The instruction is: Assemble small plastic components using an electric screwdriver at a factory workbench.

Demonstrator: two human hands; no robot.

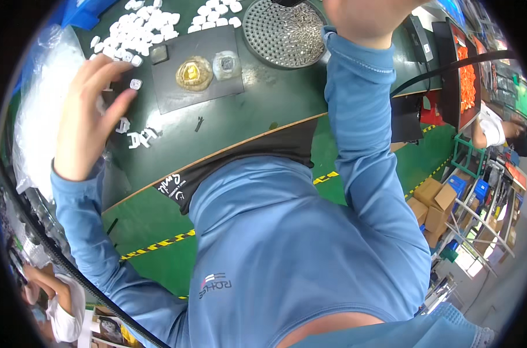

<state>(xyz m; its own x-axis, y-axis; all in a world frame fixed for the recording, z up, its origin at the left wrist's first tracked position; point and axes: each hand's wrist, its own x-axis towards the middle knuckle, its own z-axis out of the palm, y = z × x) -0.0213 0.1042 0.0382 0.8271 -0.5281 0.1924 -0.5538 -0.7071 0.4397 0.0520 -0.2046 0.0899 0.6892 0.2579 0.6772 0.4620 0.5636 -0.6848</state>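
My left hand (83, 110) is open above the left side of the dark table, thumb and fingers apart. A small white plastic part (136, 84) lies between the thumb tip and the fingertips, with no grip visible on it. A heap of similar white parts (141, 26) spreads just beyond the fingers. White bracket-like pieces (140, 138) lie below the thumb. My right hand (368, 20) reaches out at the top edge, beside a round perforated tray (263, 43) of small metal screws (304, 32). Its fingers are cut off by the picture's edge, so their hold is hidden.
A dark mat (169, 95) carries a yellowish round piece (194, 73) and a clear one (226, 65). Clear plastic bagging (43, 116) hangs at the left. A black cable (449, 68) arches at right, near a bin of orange parts (466, 81). Other people work at both sides.
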